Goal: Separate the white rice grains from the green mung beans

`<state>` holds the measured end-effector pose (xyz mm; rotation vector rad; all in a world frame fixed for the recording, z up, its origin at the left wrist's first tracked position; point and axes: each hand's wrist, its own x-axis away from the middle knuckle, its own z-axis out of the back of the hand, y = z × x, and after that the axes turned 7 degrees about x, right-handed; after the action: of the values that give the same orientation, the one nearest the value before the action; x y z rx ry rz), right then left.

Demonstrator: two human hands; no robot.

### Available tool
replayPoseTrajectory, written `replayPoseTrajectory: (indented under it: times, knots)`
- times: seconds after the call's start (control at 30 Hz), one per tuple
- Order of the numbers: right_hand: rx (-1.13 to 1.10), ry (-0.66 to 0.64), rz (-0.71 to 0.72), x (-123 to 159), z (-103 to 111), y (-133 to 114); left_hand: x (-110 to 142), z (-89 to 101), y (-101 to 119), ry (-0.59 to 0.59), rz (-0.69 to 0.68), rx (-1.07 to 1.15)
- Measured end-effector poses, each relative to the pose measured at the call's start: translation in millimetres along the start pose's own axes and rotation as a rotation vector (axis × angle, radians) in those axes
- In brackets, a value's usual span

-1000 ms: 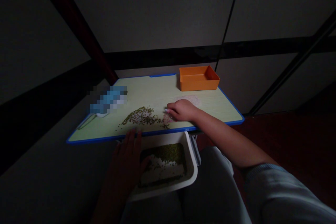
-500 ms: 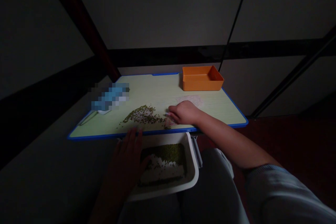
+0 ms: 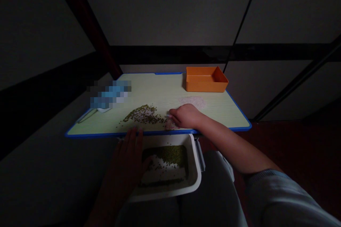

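A small pale table with a blue rim (image 3: pixel 213 111) carries a scatter of green beans (image 3: pixel 142 114) mixed with white grains. My right hand (image 3: pixel 186 116) lies on the table at the right end of that scatter, fingers curled and pressed down onto the grains. A white tray (image 3: pixel 195 173) holding green beans and white grains sits just under the table's near edge. My left hand (image 3: pixel 128 161) grips the tray's left rim, thumb inside, fingertips touching the table edge. A patch of white grains (image 3: pixel 195 101) lies beyond my right hand.
An orange box (image 3: pixel 206 79) stands at the table's far right corner. A blurred blue object (image 3: pixel 110 94) and a white thing with a thin cord rest at the far left. Dark beams and wall panels stand behind.
My right hand has slid a little toward the near edge of the table, dragging grains with it. My left hand has stayed on the tray.
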<state>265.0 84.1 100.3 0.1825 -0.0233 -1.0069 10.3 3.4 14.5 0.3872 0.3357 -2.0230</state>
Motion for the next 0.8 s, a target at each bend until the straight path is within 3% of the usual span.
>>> replayPoseTrajectory:
  times: [0.8]
  knots:
    - [-0.044,-0.010,-0.031,2.9,-1.8,1.1,-0.7,-0.5,3.6,0.033,-0.010,-0.049]
